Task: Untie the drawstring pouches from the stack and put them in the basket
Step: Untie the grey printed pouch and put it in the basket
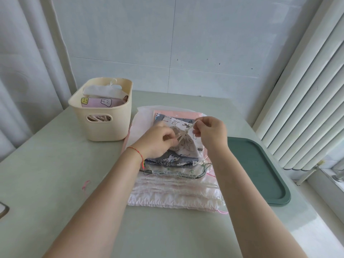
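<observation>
Two hands work over a stack of drawstring pouches lying just under them on the pale table. The left hand pinches the gathered neck of the top pouch, a cream one with small printed animals. The right hand pinches the cream drawstring and holds it taut between the two hands. Right of the right hand lies a green tray. Beyond the left hand stands the cream basket, pouches already inside
</observation>
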`<move>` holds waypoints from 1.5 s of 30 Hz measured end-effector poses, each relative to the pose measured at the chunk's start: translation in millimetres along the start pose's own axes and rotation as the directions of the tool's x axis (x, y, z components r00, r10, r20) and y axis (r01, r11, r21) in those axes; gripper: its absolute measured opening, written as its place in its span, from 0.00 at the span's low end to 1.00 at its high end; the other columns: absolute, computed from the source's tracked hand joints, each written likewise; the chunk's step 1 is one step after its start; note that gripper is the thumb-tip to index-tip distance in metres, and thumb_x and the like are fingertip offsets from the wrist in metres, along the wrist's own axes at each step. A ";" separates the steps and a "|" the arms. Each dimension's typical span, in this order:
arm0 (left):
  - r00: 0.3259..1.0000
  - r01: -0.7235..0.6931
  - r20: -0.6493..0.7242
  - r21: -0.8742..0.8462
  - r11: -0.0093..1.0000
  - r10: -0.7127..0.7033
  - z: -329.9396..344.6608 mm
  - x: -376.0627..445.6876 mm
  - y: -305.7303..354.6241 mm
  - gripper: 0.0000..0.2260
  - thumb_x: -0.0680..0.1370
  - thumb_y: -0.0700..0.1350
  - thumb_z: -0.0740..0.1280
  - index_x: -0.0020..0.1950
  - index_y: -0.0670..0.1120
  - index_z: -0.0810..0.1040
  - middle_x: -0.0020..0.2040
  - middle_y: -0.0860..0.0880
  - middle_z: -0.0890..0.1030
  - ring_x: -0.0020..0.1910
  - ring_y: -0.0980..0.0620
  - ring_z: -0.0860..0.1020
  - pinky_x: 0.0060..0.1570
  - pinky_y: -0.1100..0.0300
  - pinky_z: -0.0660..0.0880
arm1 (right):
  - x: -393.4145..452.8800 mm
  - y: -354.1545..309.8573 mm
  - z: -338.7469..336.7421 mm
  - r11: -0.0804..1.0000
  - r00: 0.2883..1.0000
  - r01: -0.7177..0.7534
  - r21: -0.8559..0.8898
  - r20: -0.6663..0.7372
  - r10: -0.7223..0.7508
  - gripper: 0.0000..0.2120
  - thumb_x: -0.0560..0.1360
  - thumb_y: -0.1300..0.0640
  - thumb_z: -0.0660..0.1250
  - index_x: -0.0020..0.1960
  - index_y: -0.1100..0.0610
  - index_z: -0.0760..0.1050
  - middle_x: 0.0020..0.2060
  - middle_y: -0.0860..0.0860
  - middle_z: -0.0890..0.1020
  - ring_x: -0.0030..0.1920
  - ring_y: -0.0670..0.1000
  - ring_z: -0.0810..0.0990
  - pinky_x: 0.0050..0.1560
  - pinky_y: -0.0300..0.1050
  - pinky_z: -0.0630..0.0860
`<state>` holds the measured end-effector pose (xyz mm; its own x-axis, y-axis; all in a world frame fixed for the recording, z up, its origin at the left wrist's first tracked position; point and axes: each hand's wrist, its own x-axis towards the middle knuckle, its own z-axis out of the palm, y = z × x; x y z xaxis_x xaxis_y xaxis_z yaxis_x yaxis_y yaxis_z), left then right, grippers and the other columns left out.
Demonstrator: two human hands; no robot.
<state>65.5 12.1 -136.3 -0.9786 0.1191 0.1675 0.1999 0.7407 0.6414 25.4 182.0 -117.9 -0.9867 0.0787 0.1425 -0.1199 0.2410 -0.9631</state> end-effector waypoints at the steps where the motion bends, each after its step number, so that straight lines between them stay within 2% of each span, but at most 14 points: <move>1: 0.999 -0.005 0.053 0.033 0.999 0.003 1.2 0.1 0.1 0.05 0.76 0.46 0.71 0.42 0.48 0.79 0.50 0.50 0.70 0.51 0.49 0.74 0.57 0.57 0.70 | -1.7 -0.3 1.9 1.000 1.000 0.000 0.003 0.003 0.000 0.10 0.79 0.67 0.60 0.43 0.60 0.77 0.32 0.51 0.80 0.31 0.47 0.78 0.37 0.41 0.77; 7: 0.962 0.005 -0.267 -0.164 0.987 -0.049 -3.3 0.8 1.0 0.06 0.79 0.49 0.67 0.53 0.50 0.81 0.52 0.52 0.72 0.52 0.56 0.74 0.53 0.66 0.66 | 1.7 -7.1 -5.3 0.992 0.982 -0.120 0.048 0.154 0.112 0.07 0.83 0.61 0.54 0.52 0.59 0.70 0.34 0.52 0.81 0.32 0.50 0.80 0.35 0.44 0.78; 10: 0.987 -0.007 -0.160 -0.109 0.994 -0.011 -3.3 4.6 -5.0 0.14 0.79 0.45 0.65 0.64 0.47 0.77 0.60 0.51 0.74 0.64 0.52 0.70 0.64 0.58 0.66 | 0.5 -7.7 -7.7 0.985 0.966 -0.149 0.085 0.224 0.127 0.07 0.83 0.60 0.54 0.51 0.56 0.71 0.33 0.51 0.82 0.31 0.49 0.80 0.34 0.42 0.77; 14: 0.986 0.090 -0.124 -0.174 0.981 -0.113 0.0 7.6 -12.1 0.14 0.78 0.53 0.68 0.50 0.42 0.81 0.42 0.46 0.79 0.41 0.53 0.73 0.40 0.62 0.68 | 8.4 -5.1 -13.0 0.988 0.954 -0.137 0.067 0.279 0.113 0.07 0.81 0.54 0.60 0.53 0.55 0.74 0.41 0.53 0.84 0.36 0.49 0.81 0.37 0.42 0.77; 17: 0.951 0.110 -0.242 -0.312 0.944 -0.191 -4.6 18.7 -13.0 0.13 0.77 0.50 0.70 0.46 0.40 0.80 0.35 0.50 0.76 0.35 0.54 0.71 0.34 0.65 0.64 | 18.4 -4.3 -23.9 0.978 0.870 -0.021 -0.207 0.479 0.121 0.22 0.71 0.38 0.67 0.57 0.52 0.77 0.50 0.51 0.83 0.47 0.50 0.81 0.50 0.47 0.76; 19: 0.939 0.117 -0.269 -0.332 0.936 -0.213 -8.8 29.4 -11.2 0.11 0.76 0.49 0.71 0.45 0.40 0.80 0.36 0.50 0.76 0.37 0.53 0.72 0.37 0.63 0.66 | 26.4 -3.7 -24.9 0.921 0.824 0.092 -0.378 0.548 0.142 0.22 0.70 0.40 0.71 0.55 0.56 0.80 0.45 0.48 0.82 0.45 0.50 0.79 0.48 0.44 0.73; 22: 0.950 0.173 -0.223 -0.213 0.962 -0.220 -10.5 46.0 -12.1 0.09 0.76 0.52 0.70 0.43 0.47 0.81 0.40 0.53 0.79 0.41 0.53 0.75 0.40 0.63 0.68 | 47.1 0.4 -19.1 0.837 0.905 0.110 -0.536 0.402 0.138 0.20 0.77 0.47 0.65 0.49 0.66 0.79 0.37 0.54 0.77 0.37 0.51 0.74 0.38 0.41 0.71; 25: 0.955 0.243 -0.154 -0.086 0.966 -0.254 -11.2 60.6 -17.3 0.06 0.76 0.48 0.69 0.52 0.50 0.79 0.50 0.51 0.79 0.47 0.52 0.75 0.46 0.62 0.68 | 61.9 9.1 -10.5 0.681 0.899 0.189 -0.708 0.404 0.170 0.21 0.79 0.45 0.62 0.34 0.59 0.70 0.29 0.51 0.71 0.29 0.49 0.69 0.31 0.39 0.67; 28: 0.961 0.261 -0.092 -0.001 0.965 -0.260 -9.4 71.5 -26.8 0.09 0.75 0.44 0.68 0.55 0.51 0.77 0.54 0.47 0.79 0.46 0.51 0.75 0.46 0.60 0.70 | 73.3 17.0 -0.7 0.527 0.905 0.264 -0.808 0.397 0.154 0.20 0.76 0.43 0.65 0.37 0.58 0.72 0.33 0.51 0.75 0.34 0.51 0.73 0.37 0.41 0.73; 31: 0.968 0.247 -0.068 0.067 0.967 -0.242 -4.6 77.2 -33.1 0.07 0.77 0.44 0.67 0.53 0.54 0.77 0.50 0.48 0.77 0.38 0.53 0.77 0.38 0.61 0.71 | 80.6 14.4 10.3 0.599 0.896 0.316 -0.736 0.439 0.065 0.17 0.75 0.47 0.66 0.54 0.60 0.73 0.48 0.52 0.77 0.49 0.53 0.76 0.50 0.47 0.75; 35: 0.977 0.211 -0.052 0.099 0.973 -0.207 0.5 81.2 -39.9 0.06 0.78 0.45 0.67 0.53 0.55 0.76 0.43 0.53 0.75 0.36 0.56 0.77 0.36 0.61 0.71 | 87.6 11.4 26.5 0.564 0.818 0.372 -0.738 0.547 0.177 0.10 0.72 0.54 0.68 0.37 0.57 0.70 0.32 0.49 0.70 0.31 0.48 0.68 0.31 0.39 0.65; 38: 0.979 0.200 -0.054 0.077 0.977 -0.196 1.4 81.0 -44.0 0.07 0.77 0.46 0.68 0.54 0.54 0.75 0.39 0.53 0.74 0.36 0.55 0.75 0.36 0.60 0.69 | 90.6 15.7 33.3 0.509 0.812 0.393 -0.766 0.549 0.200 0.14 0.70 0.54 0.71 0.34 0.56 0.68 0.29 0.49 0.69 0.30 0.49 0.67 0.30 0.39 0.64; 42: 0.981 0.188 -0.051 0.045 0.981 -0.185 -2.0 78.0 -44.1 0.19 0.74 0.44 0.71 0.64 0.52 0.74 0.49 0.46 0.78 0.47 0.49 0.77 0.48 0.57 0.73 | 88.5 12.1 35.4 0.485 0.835 0.413 -0.771 0.533 0.138 0.12 0.69 0.54 0.71 0.36 0.55 0.68 0.33 0.49 0.71 0.37 0.51 0.71 0.41 0.45 0.68; 45: 0.996 0.084 -0.042 0.093 0.992 -0.081 -13.3 73.1 -36.0 0.31 0.67 0.48 0.72 0.70 0.55 0.70 0.66 0.48 0.70 0.66 0.48 0.66 0.66 0.52 0.66 | 84.0 -4.8 24.6 0.533 0.819 0.475 -0.700 0.573 0.023 0.10 0.71 0.54 0.71 0.46 0.58 0.74 0.39 0.50 0.73 0.41 0.51 0.72 0.36 0.42 0.68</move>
<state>-12.6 -14.7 -137.2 -0.9887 0.0309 0.1467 0.1114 0.8061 0.5812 -59.6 163.7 -106.8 -0.8741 -0.4844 -0.0362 -0.4554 0.8432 -0.2858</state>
